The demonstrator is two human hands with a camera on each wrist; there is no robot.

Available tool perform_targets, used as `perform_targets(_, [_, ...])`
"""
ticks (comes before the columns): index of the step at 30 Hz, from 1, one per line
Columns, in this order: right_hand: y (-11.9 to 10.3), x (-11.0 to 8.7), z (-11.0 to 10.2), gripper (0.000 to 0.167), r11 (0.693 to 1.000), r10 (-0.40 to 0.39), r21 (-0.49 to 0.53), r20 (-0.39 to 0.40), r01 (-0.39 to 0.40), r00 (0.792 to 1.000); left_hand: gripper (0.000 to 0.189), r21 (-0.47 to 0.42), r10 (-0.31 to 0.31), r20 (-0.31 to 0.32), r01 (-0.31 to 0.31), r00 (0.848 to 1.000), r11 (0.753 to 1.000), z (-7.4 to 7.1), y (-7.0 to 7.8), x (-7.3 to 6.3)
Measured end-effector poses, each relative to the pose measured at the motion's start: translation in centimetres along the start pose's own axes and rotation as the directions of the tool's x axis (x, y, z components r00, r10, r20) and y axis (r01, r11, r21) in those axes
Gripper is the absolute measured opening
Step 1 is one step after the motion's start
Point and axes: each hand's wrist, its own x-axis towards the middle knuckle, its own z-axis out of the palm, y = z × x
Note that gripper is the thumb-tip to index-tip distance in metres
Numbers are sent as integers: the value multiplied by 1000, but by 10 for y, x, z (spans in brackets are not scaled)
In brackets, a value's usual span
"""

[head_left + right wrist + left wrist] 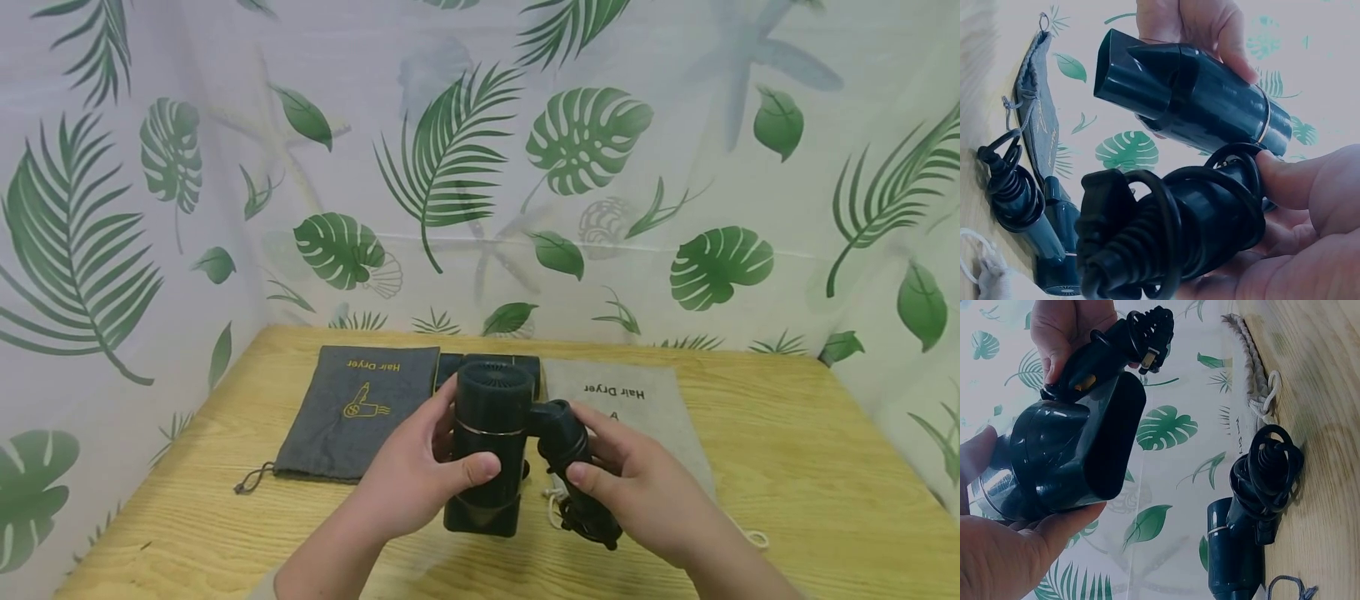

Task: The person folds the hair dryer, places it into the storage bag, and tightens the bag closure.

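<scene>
A dark hair dryer (491, 408) with a thin metallic ring is held up over the table by both hands. My left hand (408, 475) grips its barrel, thumb along the near side. My right hand (641, 483) holds the handle, which is folded out to the right. Round that handle winds a black cord (1166, 225), its plug (1147, 360) showing in the left wrist view. The flat nozzle (1132, 75) points down toward the table. Behind it lies a second dark hair dryer (1235, 550), mostly hidden in the head view, its cord also wrapped.
On the left of the wooden table (780, 450) lies a dark grey drawstring pouch (330, 442) printed "Hair Dryer". A beige pouch (660, 400) with the same words lies on the right, partly behind my right hand. A leaf-patterned curtain (450, 275) encloses the table.
</scene>
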Motion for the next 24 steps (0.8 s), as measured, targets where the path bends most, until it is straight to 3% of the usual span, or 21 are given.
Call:
perform_targets(12, [-4, -2, -2, 65, 998, 22, -52, -29, -23, 999, 82, -27, 25, -7, -25, 1000, 999, 3, 3, -2])
perform_targets(24, [-7, -2, 1, 65, 997, 28, 71, -26, -26, 999, 77, -38, 49, -21, -49, 999, 998, 4, 4, -1])
